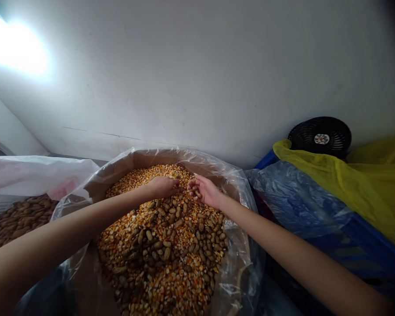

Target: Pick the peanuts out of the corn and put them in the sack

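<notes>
A plastic-lined sack (240, 193) stands in front of me, full of corn kernels (179, 285). Unshelled peanuts (166, 243) lie scattered and heaped over the corn. Toward the sack's far side, my right hand (206, 192) is curled palm-inward around a few peanuts (196, 192). Facing it, a small gap away, my left hand (164, 187) hangs over the corn with its fingers bent together. Its back is toward me, so what those fingers hold is hidden.
Left of the sack, a pale bag (36, 169) holds brown nuts or pods (23, 217). On the right stands a blue crate (368, 232) with clear plastic (299, 197) and yellow netting (358, 180) over it. A black fan (332, 136) rests behind, near the white wall (184, 79).
</notes>
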`<state>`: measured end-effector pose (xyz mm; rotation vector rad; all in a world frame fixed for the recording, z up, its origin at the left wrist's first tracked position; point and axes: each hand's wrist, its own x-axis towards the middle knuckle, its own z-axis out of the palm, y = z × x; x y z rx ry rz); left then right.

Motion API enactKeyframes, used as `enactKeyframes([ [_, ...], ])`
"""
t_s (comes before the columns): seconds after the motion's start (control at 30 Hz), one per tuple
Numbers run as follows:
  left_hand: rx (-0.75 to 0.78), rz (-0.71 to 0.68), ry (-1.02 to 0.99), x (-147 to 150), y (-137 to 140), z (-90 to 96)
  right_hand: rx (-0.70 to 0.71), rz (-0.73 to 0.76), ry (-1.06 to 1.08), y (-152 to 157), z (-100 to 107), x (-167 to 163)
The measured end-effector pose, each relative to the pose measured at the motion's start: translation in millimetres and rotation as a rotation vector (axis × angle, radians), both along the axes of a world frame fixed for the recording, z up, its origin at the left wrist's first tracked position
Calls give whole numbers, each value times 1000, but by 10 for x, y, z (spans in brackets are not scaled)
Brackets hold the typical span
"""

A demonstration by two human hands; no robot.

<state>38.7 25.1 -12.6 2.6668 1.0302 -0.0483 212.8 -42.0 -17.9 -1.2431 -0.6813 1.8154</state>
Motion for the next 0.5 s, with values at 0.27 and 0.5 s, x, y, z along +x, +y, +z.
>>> enactKeyframes([
  [0.27, -48, -36, -84, 128, 28, -35, 368, 420, -887, -37, -59, 59],
  [0.5, -1223, 319, -1076, 119, 159, 84, 570, 730, -1215, -130, 17, 61],
])
